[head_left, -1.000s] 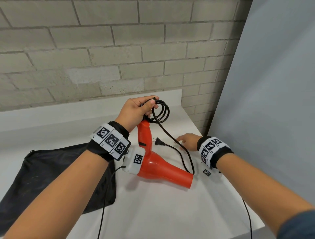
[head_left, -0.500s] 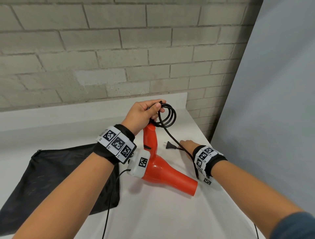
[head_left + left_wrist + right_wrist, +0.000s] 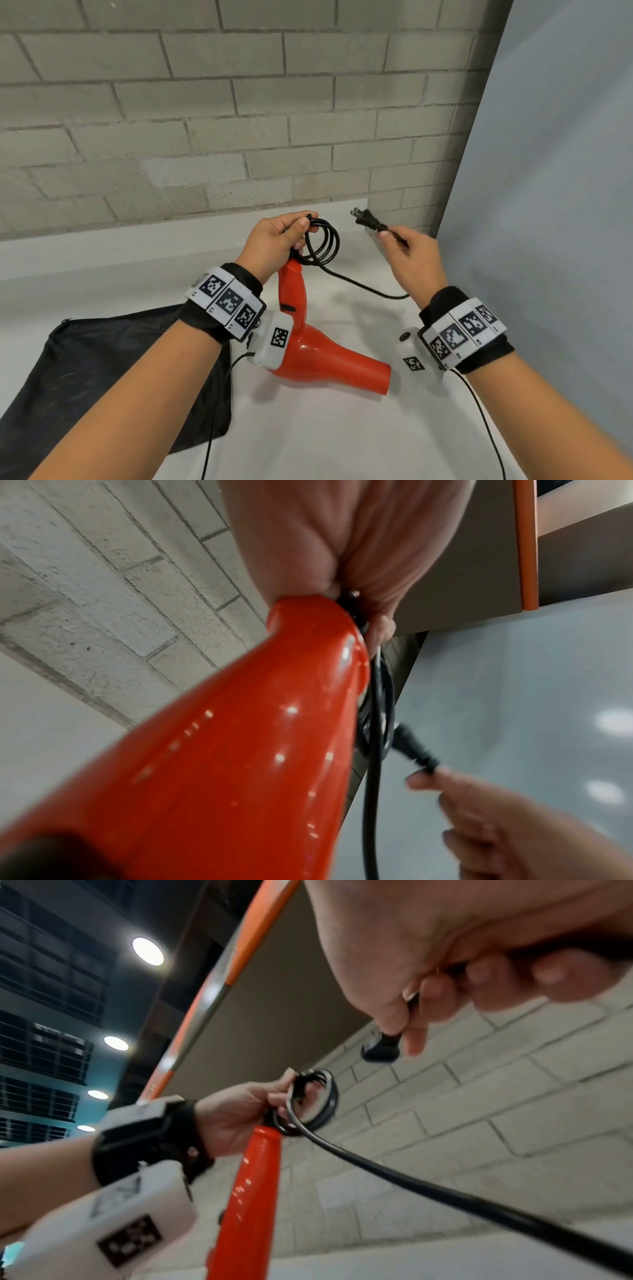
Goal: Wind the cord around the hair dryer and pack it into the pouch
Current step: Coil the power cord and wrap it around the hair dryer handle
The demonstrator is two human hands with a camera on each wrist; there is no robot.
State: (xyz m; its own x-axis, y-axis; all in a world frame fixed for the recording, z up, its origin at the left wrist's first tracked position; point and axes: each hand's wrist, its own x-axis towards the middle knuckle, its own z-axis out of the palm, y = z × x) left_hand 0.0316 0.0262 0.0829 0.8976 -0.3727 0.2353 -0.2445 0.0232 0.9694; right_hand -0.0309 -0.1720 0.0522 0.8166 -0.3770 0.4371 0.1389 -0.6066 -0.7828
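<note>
Red hair dryer (image 3: 318,356) held near frame centre, handle up, nozzle aimed toward 4 o'clock above white table (image 3: 308,438). Handle tip and black cord (image 3: 322,245) coils gripped together by left hand (image 3: 274,240); loops hang at 3 o'clock of fist. Loose cord run sags toward 4 o'clock, then rises behind right hand (image 3: 411,257). Cord just behind plug (image 3: 366,219) pinched by right hand, prongs aimed toward 10 o'clock. Black pouch (image 3: 113,377) laid flat on table at 8 o'clock of dryer, partly hidden by left forearm.
</note>
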